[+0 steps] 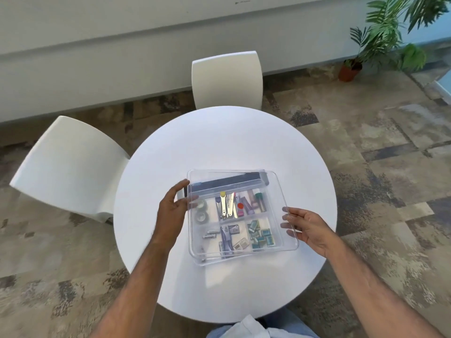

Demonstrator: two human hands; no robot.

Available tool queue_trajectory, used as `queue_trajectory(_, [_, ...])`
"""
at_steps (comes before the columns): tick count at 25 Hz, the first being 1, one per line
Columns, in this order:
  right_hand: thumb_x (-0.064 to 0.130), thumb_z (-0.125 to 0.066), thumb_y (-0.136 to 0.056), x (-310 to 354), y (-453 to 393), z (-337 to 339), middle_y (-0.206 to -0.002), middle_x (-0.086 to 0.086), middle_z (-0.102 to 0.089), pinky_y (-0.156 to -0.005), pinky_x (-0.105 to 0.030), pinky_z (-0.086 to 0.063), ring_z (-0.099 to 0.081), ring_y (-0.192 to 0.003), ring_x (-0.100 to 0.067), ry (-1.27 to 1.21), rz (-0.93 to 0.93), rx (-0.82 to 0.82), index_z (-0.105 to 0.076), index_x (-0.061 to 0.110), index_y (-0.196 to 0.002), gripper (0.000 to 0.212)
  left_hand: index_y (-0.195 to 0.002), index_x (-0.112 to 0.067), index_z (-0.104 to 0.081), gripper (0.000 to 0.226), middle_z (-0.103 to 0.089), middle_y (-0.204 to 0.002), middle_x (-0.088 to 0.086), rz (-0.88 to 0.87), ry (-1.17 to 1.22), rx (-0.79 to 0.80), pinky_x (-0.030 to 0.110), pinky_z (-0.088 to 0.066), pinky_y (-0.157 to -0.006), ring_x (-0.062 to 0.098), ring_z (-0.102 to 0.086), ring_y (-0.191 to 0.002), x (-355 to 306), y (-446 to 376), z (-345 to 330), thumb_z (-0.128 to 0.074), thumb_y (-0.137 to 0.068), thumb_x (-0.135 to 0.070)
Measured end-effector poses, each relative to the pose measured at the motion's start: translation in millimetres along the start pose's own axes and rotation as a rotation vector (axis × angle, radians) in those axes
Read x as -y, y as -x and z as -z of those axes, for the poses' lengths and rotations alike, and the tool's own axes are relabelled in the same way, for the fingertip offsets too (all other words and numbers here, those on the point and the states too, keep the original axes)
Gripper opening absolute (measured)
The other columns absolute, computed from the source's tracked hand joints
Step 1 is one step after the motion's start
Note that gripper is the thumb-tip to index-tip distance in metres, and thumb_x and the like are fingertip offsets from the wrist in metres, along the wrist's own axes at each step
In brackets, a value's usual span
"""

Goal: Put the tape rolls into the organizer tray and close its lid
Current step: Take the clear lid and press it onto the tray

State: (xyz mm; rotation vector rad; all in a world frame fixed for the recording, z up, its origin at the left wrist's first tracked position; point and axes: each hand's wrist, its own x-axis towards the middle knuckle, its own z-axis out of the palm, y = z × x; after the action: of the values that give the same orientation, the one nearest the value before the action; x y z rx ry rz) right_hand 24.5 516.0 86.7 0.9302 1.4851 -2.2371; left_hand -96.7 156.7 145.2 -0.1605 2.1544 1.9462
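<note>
Looking down past my lap, I see both forearms reach over the near edge of the round white table (170,147). My right hand (308,229) grips the right rim of the clear lid (278,191), fingers curled under it and thumb on top; my left hand (172,211) clasps the lid's left rim, thumb up at the far-left corner and fingers wrapped beneath. The lid is transparent with rounded corners and hangs over the organizer tray (203,258), skewed a little so the tray's near-left corner shows past it. The tray sits around the table's middle, slightly toward the near edge. Through the lid I make out two tape rolls (201,211), clear and glossy, one behind the other in the left compartment, beside metal clippers, small teal boxes in the near-right section, and a long dark strip along the far side. Beyond the table stand two white chairs (227,79) and, far right, a potted plant (380,45).
</note>
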Motion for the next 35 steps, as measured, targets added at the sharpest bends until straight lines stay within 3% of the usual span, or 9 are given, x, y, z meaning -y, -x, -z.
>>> queue_trajectory(3, [0.006,-0.070,-0.090,-10,-5,-5,-0.108,-0.013,-0.069,-0.073,-0.033,-0.060,-0.074,-0.097,-0.030,0.040,0.011,-0.045,-0.064,0.009,-0.126,0.036,-0.134,-0.019,-0.064,0.044,-0.067,-0.137,-0.003,0.130,-0.001,-0.005,0.029,-0.064,-0.084,0.009,-0.076,-0.103,25,3,7,-0.055,-0.099,0.006])
queue_trajectory(7, [0.007,-0.070,-0.091,-27,-13,-13,-0.114,-0.018,-0.068,-0.074,-0.035,-0.060,-0.074,-0.098,-0.033,0.135,0.014,-0.076,-0.063,0.010,-0.125,0.035,-0.129,-0.024,-0.059,0.041,-0.061,-0.140,-0.003,0.194,-0.081,-0.015,0.030,-0.059,-0.086,0.008,-0.071,-0.094,49,10,11,-0.061,-0.098,0.002])
queue_trajectory(13, [0.007,-0.071,-0.091,-40,-24,-29,-0.104,-0.015,-0.069,-0.070,-0.035,-0.060,-0.072,-0.098,-0.035,0.320,0.126,-0.168,-0.063,0.014,-0.125,0.035,-0.141,-0.025,-0.053,0.058,-0.050,-0.155,0.004,0.341,-0.190,-0.023,0.041,-0.049,-0.108,0.028,-0.057,-0.131,82,2,15,-0.072,-0.091,-0.002])
queue_trajectory(16, [0.007,-0.069,-0.092,-42,-28,-34,-0.104,-0.019,-0.069,-0.066,-0.035,-0.059,-0.073,-0.093,-0.035,0.386,0.156,-0.183,-0.063,0.018,-0.122,0.032,-0.148,-0.020,-0.048,0.063,-0.046,-0.158,0.004,0.361,-0.217,-0.006,0.036,-0.044,-0.107,0.023,-0.051,-0.132,86,-3,15,-0.073,-0.092,-0.004])
queue_trajectory(20, [0.006,-0.067,-0.093,-42,-34,-33,-0.104,-0.020,-0.068,-0.064,-0.033,-0.059,-0.074,-0.090,-0.035,0.423,0.165,-0.198,-0.062,0.015,-0.124,0.033,-0.153,-0.021,-0.043,0.067,-0.040,-0.164,0.006,0.405,-0.180,0.015,0.043,-0.041,-0.118,0.032,-0.045,-0.145,93,-10,14,-0.073,-0.094,-0.007])
queue_trajectory(28, [0.001,-0.066,-0.093,-38,-41,-30,-0.099,-0.016,-0.069,-0.063,-0.032,-0.060,-0.073,-0.085,-0.029,0.441,0.151,-0.209,-0.062,0.009,-0.124,0.032,-0.158,-0.020,-0.037,0.072,-0.037,-0.166,0.003,0.415,-0.223,0.041,0.043,-0.037,-0.120,0.034,-0.041,-0.149,102,-23,11,-0.070,-0.096,-0.009])
queue_trajectory(32, [0.000,-0.065,-0.092,-45,-48,-26,-0.094,-0.007,-0.064,-0.071,-0.036,-0.059,-0.063,-0.081,-0.020,0.579,0.147,-0.257,-0.064,0.006,-0.123,0.032,-0.158,-0.021,-0.038,0.069,-0.041,-0.163,0.003,0.419,-0.295,0.043,0.041,-0.042,-0.115,0.032,-0.044,-0.147,107,-21,12,-0.068,-0.097,-0.011])
queue_trajectory(35, [0.005,-0.070,-0.088,-48,-49,-28,-0.100,-0.003,-0.064,-0.075,-0.029,-0.050,-0.063,-0.083,-0.018,0.708,0.152,-0.284,-0.065,0.013,-0.122,0.035,-0.159,-0.021,-0.038,0.069,-0.043,-0.163,0.004,0.409,-0.339,0.056,0.042,-0.044,-0.113,0.032,-0.046,-0.146,110,-18,13,-0.066,-0.098,-0.008])
